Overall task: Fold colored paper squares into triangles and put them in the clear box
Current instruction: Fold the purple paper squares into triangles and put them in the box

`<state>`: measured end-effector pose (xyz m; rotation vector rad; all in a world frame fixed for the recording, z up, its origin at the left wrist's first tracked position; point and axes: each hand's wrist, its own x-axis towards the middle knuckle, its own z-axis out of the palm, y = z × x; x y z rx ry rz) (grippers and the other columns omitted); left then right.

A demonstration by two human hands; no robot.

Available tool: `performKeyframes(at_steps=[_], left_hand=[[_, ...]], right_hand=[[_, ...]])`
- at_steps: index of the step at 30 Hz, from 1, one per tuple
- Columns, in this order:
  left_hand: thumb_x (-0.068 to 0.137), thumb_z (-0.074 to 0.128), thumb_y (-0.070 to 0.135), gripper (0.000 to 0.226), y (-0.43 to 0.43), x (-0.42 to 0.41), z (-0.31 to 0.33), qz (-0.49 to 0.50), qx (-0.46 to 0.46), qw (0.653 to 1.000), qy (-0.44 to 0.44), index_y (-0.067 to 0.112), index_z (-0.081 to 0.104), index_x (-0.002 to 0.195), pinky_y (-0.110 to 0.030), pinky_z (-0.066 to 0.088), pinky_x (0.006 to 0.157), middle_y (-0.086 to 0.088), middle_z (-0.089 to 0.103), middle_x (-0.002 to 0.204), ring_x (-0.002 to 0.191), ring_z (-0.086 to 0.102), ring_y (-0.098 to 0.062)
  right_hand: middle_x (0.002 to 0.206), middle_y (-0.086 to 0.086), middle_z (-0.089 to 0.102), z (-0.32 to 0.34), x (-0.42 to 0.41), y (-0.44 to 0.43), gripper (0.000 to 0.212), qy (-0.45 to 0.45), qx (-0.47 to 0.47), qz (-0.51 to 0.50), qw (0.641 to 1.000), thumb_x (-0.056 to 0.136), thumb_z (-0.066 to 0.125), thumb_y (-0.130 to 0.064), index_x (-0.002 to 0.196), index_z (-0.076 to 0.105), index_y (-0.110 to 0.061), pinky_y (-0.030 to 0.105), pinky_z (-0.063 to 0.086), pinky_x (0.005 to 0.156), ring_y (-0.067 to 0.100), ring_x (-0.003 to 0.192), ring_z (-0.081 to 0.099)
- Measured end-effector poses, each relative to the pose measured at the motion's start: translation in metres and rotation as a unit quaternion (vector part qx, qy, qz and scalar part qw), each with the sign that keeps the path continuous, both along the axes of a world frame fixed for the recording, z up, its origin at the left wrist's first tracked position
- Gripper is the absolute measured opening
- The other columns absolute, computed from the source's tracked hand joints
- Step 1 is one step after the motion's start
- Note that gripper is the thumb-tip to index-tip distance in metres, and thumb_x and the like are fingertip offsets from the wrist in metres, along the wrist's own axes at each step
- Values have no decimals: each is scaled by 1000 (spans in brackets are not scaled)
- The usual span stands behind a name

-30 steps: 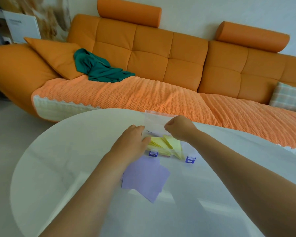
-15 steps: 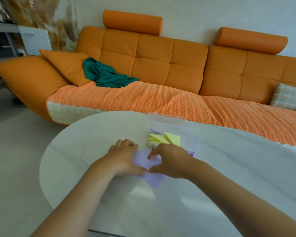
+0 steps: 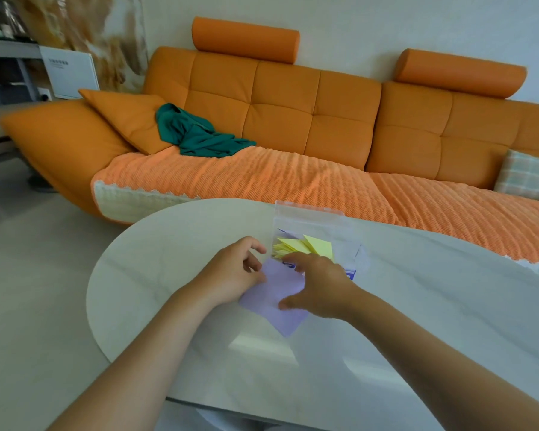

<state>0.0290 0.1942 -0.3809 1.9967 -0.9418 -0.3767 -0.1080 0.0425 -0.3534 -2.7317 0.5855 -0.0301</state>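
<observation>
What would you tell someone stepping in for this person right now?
Left grip: fingers curled at the left edge of the lilac paper; pinch unclear.
Right grip: fingers spread flat on that paper.
Done: yellow triangles lie in the clear box on the table.
Left: fold the lilac paper, box it.

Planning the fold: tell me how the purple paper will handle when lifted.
The purple paper lies thin and flat, so probably floppy and very light. On the glossy table it may slide when pushed; the right hand seems to steady it.
</observation>
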Motion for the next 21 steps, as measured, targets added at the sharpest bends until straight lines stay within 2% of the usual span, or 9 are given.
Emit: performKeyframes(at_steps=[3,5,7,8,11,13,15,18,21], left_hand=[[83,75,19,26,-2,-1,3,23,-35,999,-25,35,64,100,-22,45,68,12,65,81,69,56,-6],[84,73,20,11,-2,-1,6,27,-55,997,-52,28,66,80,-21,41,64,16,59,68,62,49,-3],[85,74,23,19,-3,-3,10,22,-68,996,-54,20,63,69,-19,35,58,16,50,59,56,42,-2],[84,75,23,21,-4,-4,11,17,-71,996,-47,19,63,67,-18,33,55,15,48,57,55,41,-2],[85,75,22,29,-11,-12,17,0,-71,997,-25,28,61,60,-16,27,51,15,44,53,52,37,-3],[87,74,21,27,-19,-20,21,-1,-76,997,1,27,65,62,-20,29,54,12,49,53,54,40,-5],[86,76,22,13,-28,-29,25,4,-86,995,44,19,73,74,-26,37,63,-1,69,66,62,54,-10],[88,75,23,5,-41,-40,28,17,-99,990,96,19,77,86,-29,45,74,-7,77,86,74,66,-13],[92,68,20,10,-54,-51,27,4,-96,985,144,17,77,93,-30,45,76,-9,77,95,79,65,-14]], right_hand=[[111,-13,66,-4,1,-2,42,-58,29,-29,997,81,74,-49,119,64,-36,34,46,93,16,107,59],[86,-17,65,-4,2,-4,8,-94,88,-48,990,87,70,-43,91,67,-37,27,47,76,13,90,60],[69,-16,60,-2,1,-7,18,-129,140,-61,980,88,71,-39,72,67,-33,21,39,60,8,72,56],[65,-14,60,0,-1,-10,20,-144,172,-69,972,87,72,-37,69,68,-30,20,37,57,6,65,54],[65,-12,63,5,-12,-20,17,-181,246,-70,950,88,73,-31,73,74,-22,23,40,60,6,61,52],[76,-18,69,6,-23,-28,9,-198,251,-63,946,91,68,-26,88,76,-28,17,43,61,0,63,56],[97,-19,68,4,-38,-37,32,-221,226,-57,947,92,60,-13,111,67,-39,13,45,63,-1,71,59],[119,-17,57,-4,-65,-49,72,-270,128,-4,954,79,49,9,130,52,-43,7,41,79,3,97,57],[134,-5,49,-12,-87,-64,68,-270,-46,70,959,73,68,6,130,58,-30,27,40,100,16,121,51]])
